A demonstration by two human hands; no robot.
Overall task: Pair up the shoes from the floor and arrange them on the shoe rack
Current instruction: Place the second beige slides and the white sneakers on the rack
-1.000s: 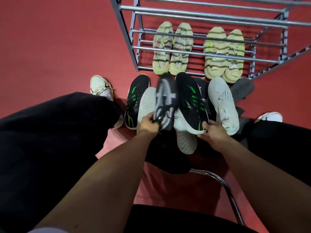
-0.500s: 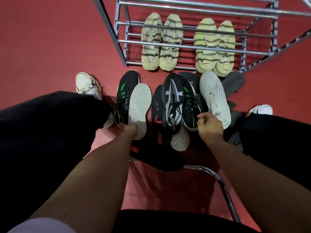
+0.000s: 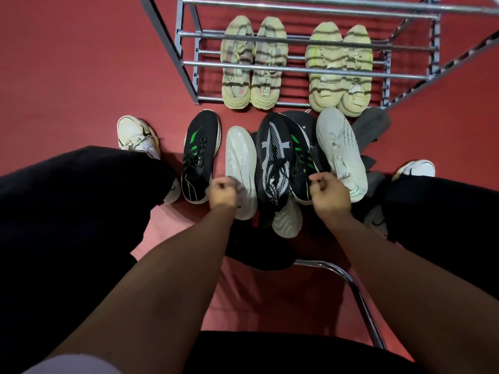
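A grey metal shoe rack stands ahead with two pale yellow-green pairs on its lowest tier. On the floor in front lie loose shoes. A black shoe with green stripes is at the left, with an upturned white-soled shoe beside it. Right of that come a black-and-white patterned shoe, a second black and green shoe and a white knit shoe. My left hand is curled on the white-soled shoe's heel. My right hand pinches the second black and green shoe's heel.
Grey shoes lie behind the white knit one and a black shoe lies nearest me. My own white sneakers and dark trouser legs flank the pile. A chrome chair leg curves below. The floor is red.
My left hand let go of the black-and-white patterned shoe, which now rests in the pile. It went to the white-soled shoe and shifted it right. My right hand stayed at the black and green shoe's heel.
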